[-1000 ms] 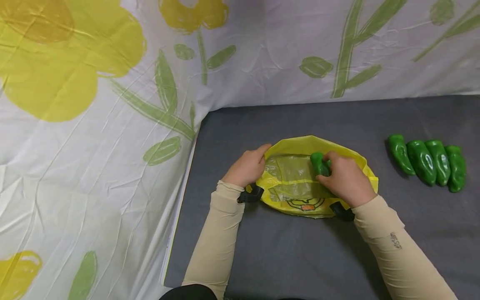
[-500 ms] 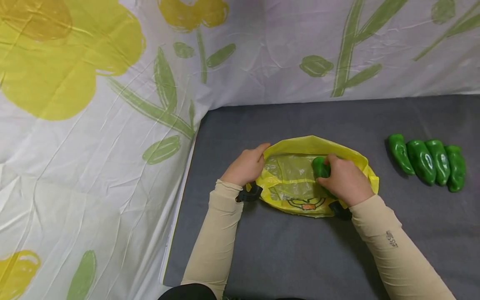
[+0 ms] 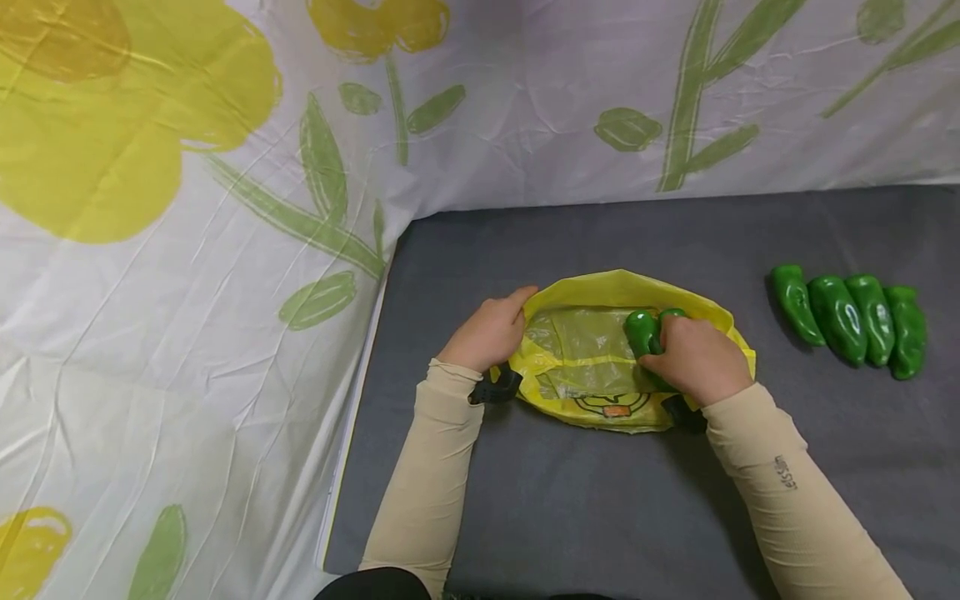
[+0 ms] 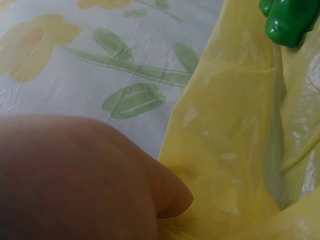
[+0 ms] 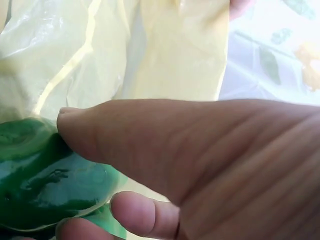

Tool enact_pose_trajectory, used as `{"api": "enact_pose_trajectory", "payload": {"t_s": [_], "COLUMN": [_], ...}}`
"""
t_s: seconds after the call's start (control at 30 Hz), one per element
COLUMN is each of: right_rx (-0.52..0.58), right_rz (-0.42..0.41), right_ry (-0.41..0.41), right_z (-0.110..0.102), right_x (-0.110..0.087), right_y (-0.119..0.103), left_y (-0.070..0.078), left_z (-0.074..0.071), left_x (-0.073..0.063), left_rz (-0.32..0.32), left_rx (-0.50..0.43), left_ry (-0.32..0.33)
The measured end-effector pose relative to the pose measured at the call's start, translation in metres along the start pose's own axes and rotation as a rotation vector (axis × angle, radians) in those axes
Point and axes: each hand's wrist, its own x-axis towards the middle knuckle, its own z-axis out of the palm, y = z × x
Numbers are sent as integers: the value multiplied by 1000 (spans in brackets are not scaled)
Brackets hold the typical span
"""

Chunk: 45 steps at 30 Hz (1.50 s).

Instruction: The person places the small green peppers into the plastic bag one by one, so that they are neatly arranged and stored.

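A yellow plastic bag [image 3: 615,289] lies on the dark grey table with its mouth spread wide. My left hand [image 3: 487,335] holds the bag's left rim, its thumb [image 4: 172,197] over the film in the left wrist view. Inside the bag's right half, my right hand [image 3: 701,360] grips a glossy green pepper [image 3: 641,330]. The right wrist view has the thumb [image 5: 95,127] against a pepper [image 5: 50,185], with curled fingers below it. Another green pepper [image 3: 672,313] peeks out beyond the right hand's fingers. The rest of both peppers is hidden by that hand.
Several more green peppers [image 3: 838,321] lie side by side on the table [image 3: 600,517] to the right of the bag. A white sheet [image 3: 525,150] printed with flowers hangs behind the table and along its left side.
My right hand has shifted slightly to the right inside the bag, and the second pepper's end now shows beyond its fingers. The left hand stays at the rim.
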Motion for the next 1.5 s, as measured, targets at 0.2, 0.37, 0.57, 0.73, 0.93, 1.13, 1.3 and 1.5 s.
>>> {"api": "enact_pose_trajectory", "payload": {"t_s": [0.2,0.37,0.57,0.73,0.93,1.13,1.3,1.5], "right_rx": [-3,17,52,68,80,116,129,150], "right_rz": [5,23,44,64,56,75,111,147], "right_ry": [-2,18,58,96,162,209,250,304], "right_z": [-5,-12,-22,-32,-41,-49,-56,-63], "right_x": [-2,-4,-5,-7,-9,-10,-12,-14], "right_y": [1,4,9,17,27,38,51,66], "left_y": [0,0,0,1,0,-2,-2,0], "left_z": [0,0,-1,-2,-1,0,1,0], "left_x": [1,0,-1,0,1,0,1,1], "left_rz": [4,7,-12,-4,-11,-27,-9,8], "left_rx": [1,-7,-3,4,-44,-47,-39,-25], "left_ry": [3,0,11,10,-2,11,6,10]}}
